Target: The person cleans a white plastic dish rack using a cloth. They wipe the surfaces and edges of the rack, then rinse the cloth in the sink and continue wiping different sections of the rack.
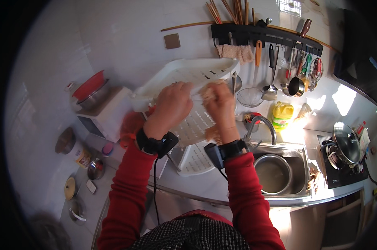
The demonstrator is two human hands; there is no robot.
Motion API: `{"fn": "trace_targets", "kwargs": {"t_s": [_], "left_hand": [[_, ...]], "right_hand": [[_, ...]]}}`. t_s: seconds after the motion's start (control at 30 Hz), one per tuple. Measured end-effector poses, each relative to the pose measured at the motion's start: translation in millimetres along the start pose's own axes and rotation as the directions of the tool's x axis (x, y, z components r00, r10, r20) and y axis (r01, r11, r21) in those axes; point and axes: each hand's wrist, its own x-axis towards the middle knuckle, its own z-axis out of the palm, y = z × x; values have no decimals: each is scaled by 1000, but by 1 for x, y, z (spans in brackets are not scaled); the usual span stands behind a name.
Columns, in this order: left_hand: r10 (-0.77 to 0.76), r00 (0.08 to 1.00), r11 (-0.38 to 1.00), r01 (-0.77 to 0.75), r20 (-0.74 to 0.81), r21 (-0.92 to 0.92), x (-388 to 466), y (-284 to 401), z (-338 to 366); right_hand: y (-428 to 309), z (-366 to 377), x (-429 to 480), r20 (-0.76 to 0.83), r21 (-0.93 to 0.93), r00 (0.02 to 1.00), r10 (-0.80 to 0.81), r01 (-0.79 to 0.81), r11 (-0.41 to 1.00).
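Observation:
A white plastic corner rack (pixel 187 72) with slotted tiers stands on the counter before me. My left hand (pixel 176 104) is closed over the front rim of its top tier, fingers curled and partly hidden. Bunched in my right hand (pixel 221 104) is a beige cloth (pixel 209 93), pressed close to the same rim. More light brown cloth (pixel 213 133) shows below that wrist. Both hands are slightly blurred. Below them lie the slotted middle tier (pixel 190 125) and the bottom tier (pixel 197 159).
To the right, a metal sink (pixel 298 168) holds a pot of cloudy water (pixel 272 173) under a curved faucet (pixel 266 120). A stove with a lidded pan (pixel 346 142) lies beyond. Utensils hang from a black wall rack (pixel 238 32). A microwave (pixel 98 118) carrying bowls stands left.

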Motion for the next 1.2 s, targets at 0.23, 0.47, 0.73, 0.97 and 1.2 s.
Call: {"fn": "trace_targets", "kwargs": {"t_s": [0.23, 0.47, 0.73, 0.97, 1.2], "left_hand": [[7, 1000, 1000, -7, -12, -9, 1, -2, 0], [5, 1000, 1000, -5, -27, -20, -1, -4, 1], [14, 999, 1000, -14, -36, 5, 0, -5, 2], [-17, 996, 1000, 17, -86, -5, 1, -7, 4], [-69, 995, 995, 62, -77, -81, -3, -10, -2]], "right_hand": [[-10, 0, 2, -10, 167, 963, 271, -265, 950], [-12, -7, 18, -9, 113, 922, 387, -383, 917], [-10, -1, 5, 79, 71, 980, 183, -188, 980], [3, 2, -1, 197, 46, 978, 62, -72, 996], [11, -13, -21, 202, 10, 939, 280, -287, 958]]}}
